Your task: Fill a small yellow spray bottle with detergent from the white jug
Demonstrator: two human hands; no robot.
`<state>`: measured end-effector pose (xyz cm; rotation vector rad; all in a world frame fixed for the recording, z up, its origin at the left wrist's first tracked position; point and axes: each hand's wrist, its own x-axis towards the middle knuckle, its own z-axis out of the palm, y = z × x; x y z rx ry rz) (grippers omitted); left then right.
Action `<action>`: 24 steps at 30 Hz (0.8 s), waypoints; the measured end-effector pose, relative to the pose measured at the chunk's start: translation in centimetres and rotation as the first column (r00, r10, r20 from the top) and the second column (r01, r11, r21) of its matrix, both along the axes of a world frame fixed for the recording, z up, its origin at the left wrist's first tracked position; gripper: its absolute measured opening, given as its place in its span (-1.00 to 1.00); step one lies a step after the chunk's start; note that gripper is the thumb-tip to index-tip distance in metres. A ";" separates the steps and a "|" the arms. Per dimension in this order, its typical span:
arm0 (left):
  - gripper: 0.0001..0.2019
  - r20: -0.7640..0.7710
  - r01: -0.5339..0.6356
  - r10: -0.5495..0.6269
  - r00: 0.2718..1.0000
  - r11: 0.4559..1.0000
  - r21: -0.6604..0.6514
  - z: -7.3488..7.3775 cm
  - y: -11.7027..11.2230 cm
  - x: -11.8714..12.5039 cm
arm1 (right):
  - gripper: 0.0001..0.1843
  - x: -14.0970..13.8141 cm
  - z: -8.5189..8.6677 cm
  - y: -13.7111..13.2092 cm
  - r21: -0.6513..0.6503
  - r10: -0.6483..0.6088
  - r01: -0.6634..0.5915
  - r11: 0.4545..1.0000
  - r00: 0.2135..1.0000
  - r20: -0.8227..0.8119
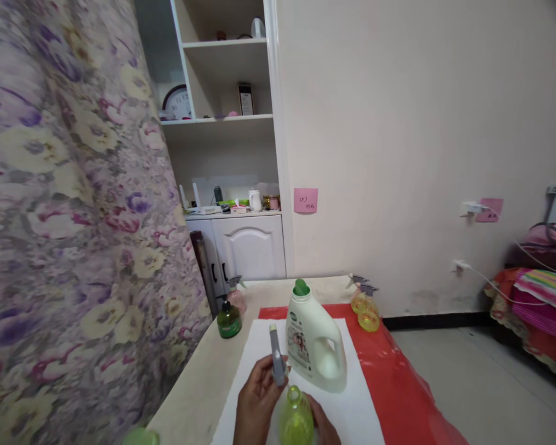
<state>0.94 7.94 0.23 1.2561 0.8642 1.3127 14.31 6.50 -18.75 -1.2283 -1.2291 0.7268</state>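
Pinched in the fingers of my left hand (258,395) is a grey spray nozzle (277,357), raised just left of an open bottle neck. That neck belongs to a translucent yellow-green spray bottle (296,420), which my right hand (323,421) grips from its right side. The lower end of the bottle runs out of the frame. Right behind both hands stands a large pale green detergent jug (312,340) with a handle, its neck topped by a green spout (301,287). White paper (254,346) lies under the jug.
A green pump bottle (228,320) and a pink spray bottle (236,296) stand at the table's left. Yellow spray bottles (368,315) stand on the red sheet (389,371) at the right. A green lid-like object (141,436) shows at the bottom left. A floral curtain (83,216) hangs left.
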 end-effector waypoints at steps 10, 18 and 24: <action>-0.68 -0.160 0.103 -0.104 0.982 0.995 -0.009 -4.6 -0.2 -0.5 | 0.10 0.3 0.3 -0.4 -0.046 0.054 -0.055 0.997 0.998 -0.038; -0.65 -0.139 0.128 -0.127 0.982 0.992 -0.007 -2.8 -0.8 -1.0 | 0.01 0.0 3.3 -1.1 0.133 0.193 -0.167 0.977 0.958 -0.212; -0.62 -0.124 0.045 -0.049 0.991 0.998 -0.031 -0.8 -2.4 -1.5 | -0.26 -0.4 3.2 -2.1 0.098 0.091 -0.071 0.993 0.970 -0.225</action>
